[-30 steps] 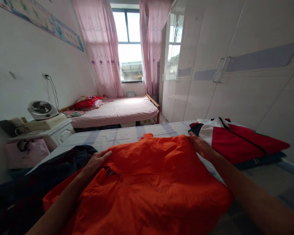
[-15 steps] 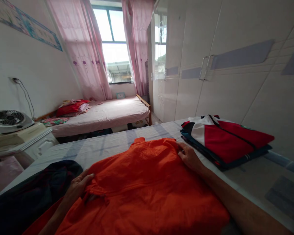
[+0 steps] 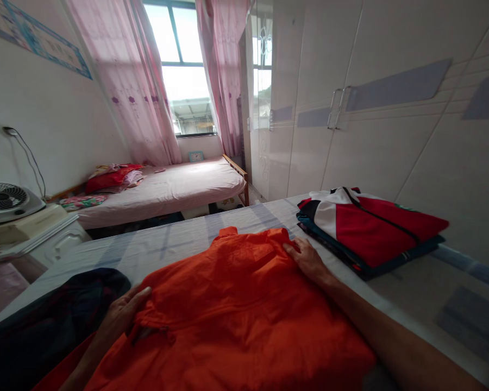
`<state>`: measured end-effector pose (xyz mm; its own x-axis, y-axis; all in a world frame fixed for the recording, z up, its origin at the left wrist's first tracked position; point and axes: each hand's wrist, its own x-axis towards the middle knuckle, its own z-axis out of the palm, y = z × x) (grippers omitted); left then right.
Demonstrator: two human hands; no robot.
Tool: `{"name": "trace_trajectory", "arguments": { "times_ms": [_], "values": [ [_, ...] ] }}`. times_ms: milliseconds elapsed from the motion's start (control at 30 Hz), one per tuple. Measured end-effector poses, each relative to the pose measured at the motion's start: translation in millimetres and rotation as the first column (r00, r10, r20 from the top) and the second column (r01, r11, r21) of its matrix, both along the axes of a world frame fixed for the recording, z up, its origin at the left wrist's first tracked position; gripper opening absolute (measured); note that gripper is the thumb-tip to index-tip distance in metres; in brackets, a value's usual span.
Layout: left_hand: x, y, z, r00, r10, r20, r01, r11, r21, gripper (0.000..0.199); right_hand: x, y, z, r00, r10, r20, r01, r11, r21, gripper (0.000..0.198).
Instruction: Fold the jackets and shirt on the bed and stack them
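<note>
An orange jacket (image 3: 236,304) lies spread before me on the bed, its collar end pointing away and its cloth lightly creased. My left hand (image 3: 126,309) is closed at its left edge, thumb on top and the other fingers mostly hidden. At the far right shoulder, my right hand (image 3: 307,260) pinches the edge between thumb and fingers. Left of the jacket is a dark, bunched garment (image 3: 61,309), partly behind my left forearm. To the right sits a stack of folded clothes, topped by a red, white and black zip jacket (image 3: 375,222).
The bed (image 3: 179,239) has a pale sheet with bluish patches. Beyond it stands a second bed (image 3: 187,184) with a pink sheet and a red pile of cloth (image 3: 114,179). A white wardrobe (image 3: 370,146) lines the right; a fan (image 3: 10,202) sits on a cabinet at left.
The view has shifted slightly, so the room sits a little further left. My right thumb now lies more plainly over the jacket's edge; the jacket keeps nearly the same shape.
</note>
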<state>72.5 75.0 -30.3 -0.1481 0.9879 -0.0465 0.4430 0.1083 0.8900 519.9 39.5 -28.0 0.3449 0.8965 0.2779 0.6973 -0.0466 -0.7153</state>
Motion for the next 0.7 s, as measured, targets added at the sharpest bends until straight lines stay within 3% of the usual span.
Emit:
{"name": "trace_trajectory", "arguments": {
  "times_ms": [100,200,300,367,433,567,633,700],
  "values": [
    [6.3,-3.4,8.6,0.998,0.052,0.043,-0.05,0.998,-0.043,0.034,5.7,3.3,2.4,0.947,0.144,-0.287,-0.165,0.985,-0.05,0.031],
    [15.1,-10.0,21.8,0.989,0.025,0.149,-0.01,0.995,-0.099,0.022,5.2,4.8,7.0,0.778,0.155,-0.608,-0.235,0.97,-0.055,0.031],
    [23.0,-22.3,40.0,0.949,-0.007,0.315,0.031,0.997,-0.071,0.018,4.7,4.0,16.5,0.624,0.164,-0.764,-0.34,0.937,-0.076,0.03],
    [24.1,-32.5,56.0,0.908,-0.038,0.416,0.046,0.999,-0.009,0.024,8.1,0.4,28.5,0.552,0.233,-0.801,-0.405,0.914,-0.014,0.025],
    [20.4,-43.1,74.5,0.862,-0.065,0.502,0.044,0.998,0.055,0.032,14.5,-6.3,44.9,0.535,0.292,-0.792,-0.363,0.927,0.097,0.02],
    [5.8,-62.5,106.8,0.797,-0.044,0.602,-0.065,0.985,0.158,0.044,25.0,-27.3,78.3,0.59,0.396,-0.703,-0.258,0.918,0.301,0.022],
    [1.0,-70.9,114.8,0.801,-0.037,0.597,-0.024,0.995,0.093,0.043,23.6,-39.5,88.0,0.618,0.421,-0.664,-0.307,0.907,0.289,0.029],
    [-0.5,-76.9,117.1,0.85,-0.064,0.523,0.115,0.991,-0.065,0.04,18.3,-50.2,91.4,0.641,0.409,-0.65,-0.403,0.9,0.169,0.034]
  ]
}}
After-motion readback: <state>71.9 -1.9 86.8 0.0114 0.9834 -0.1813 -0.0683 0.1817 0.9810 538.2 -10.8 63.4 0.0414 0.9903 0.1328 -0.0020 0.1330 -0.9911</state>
